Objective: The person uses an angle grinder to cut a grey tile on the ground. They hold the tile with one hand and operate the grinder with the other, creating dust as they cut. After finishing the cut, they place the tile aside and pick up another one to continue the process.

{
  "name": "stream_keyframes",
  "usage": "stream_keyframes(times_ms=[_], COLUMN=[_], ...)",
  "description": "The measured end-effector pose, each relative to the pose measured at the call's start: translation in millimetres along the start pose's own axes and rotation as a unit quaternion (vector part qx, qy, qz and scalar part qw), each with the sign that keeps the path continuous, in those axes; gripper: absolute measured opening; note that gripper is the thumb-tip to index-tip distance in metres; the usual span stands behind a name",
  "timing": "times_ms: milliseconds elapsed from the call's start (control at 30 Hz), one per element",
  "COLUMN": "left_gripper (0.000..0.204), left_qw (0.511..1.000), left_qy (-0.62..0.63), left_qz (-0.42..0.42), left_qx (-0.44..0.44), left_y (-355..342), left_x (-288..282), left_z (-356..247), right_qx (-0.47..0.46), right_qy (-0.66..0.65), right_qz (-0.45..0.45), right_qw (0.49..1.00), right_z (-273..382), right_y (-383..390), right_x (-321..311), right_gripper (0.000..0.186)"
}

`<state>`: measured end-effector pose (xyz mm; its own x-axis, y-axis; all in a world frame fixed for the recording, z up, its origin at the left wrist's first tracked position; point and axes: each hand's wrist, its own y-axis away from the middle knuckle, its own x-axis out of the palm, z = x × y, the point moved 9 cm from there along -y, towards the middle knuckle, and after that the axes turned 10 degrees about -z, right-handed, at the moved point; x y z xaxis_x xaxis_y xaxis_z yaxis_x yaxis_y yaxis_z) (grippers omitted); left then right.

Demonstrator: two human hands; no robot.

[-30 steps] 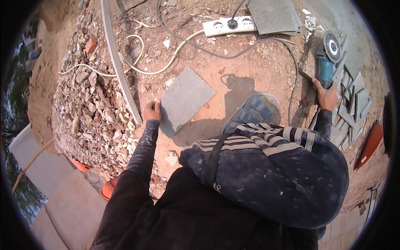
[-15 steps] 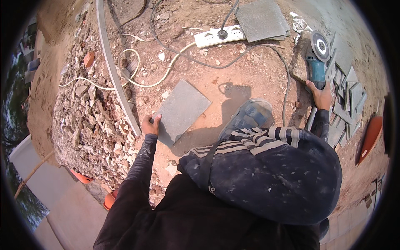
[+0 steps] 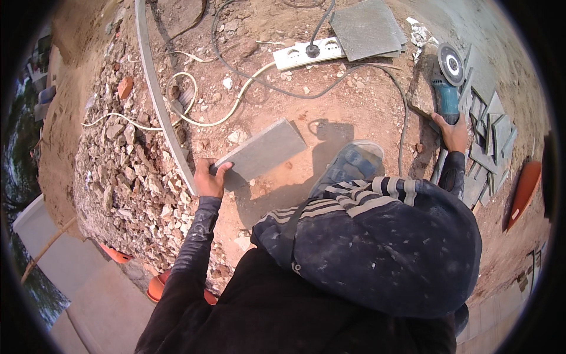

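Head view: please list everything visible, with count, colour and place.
Held tile: one, grey, centre
Stacked tiles: at least two, grey, top
Tile pieces: many, grey, right
Grinder: one, teal, upper right
Power strip: one, white, top
Plug: one, black, in the power strip
Cable: one, cream, upper left
Cord: at least one, dark grey, top
Long bar: one, grey, left
Rubble: one heap, beige-brown, left
Brick piece: one, orange, upper left
Unclear objects: at least three, orange, lower left, right edge
Slabs: several, pale, lower left
Shoe: one, blue-grey, right of centre
Trouser leg: one, dark, striped, lower right
Left hand: one, holding the tile
Right hand: one, on the grinder
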<state>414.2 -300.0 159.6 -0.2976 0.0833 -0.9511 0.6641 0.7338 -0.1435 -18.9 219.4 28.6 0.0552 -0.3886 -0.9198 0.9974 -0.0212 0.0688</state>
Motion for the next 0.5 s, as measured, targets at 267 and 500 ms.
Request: stream_keyframes(times_ms=[267,500], left_gripper=[0.039,0.042], left_qw=[0.999,0.995], left_qy=[0.029,0.041], left_qz=[0.03,0.09], left_qx=[0.032,0.01], left_y=[1,-8], left_x=[10,30], left_z=[-2,10], right_qx=[0.04,0.077], right_qy=[0.048,0.055], right_qz=[-0.027,0.02], right_qw=[0.998,0.995], right_z=[9,8], right_y=[10,9], right_x=[-7,-18], right_gripper=[0.091,0.07])
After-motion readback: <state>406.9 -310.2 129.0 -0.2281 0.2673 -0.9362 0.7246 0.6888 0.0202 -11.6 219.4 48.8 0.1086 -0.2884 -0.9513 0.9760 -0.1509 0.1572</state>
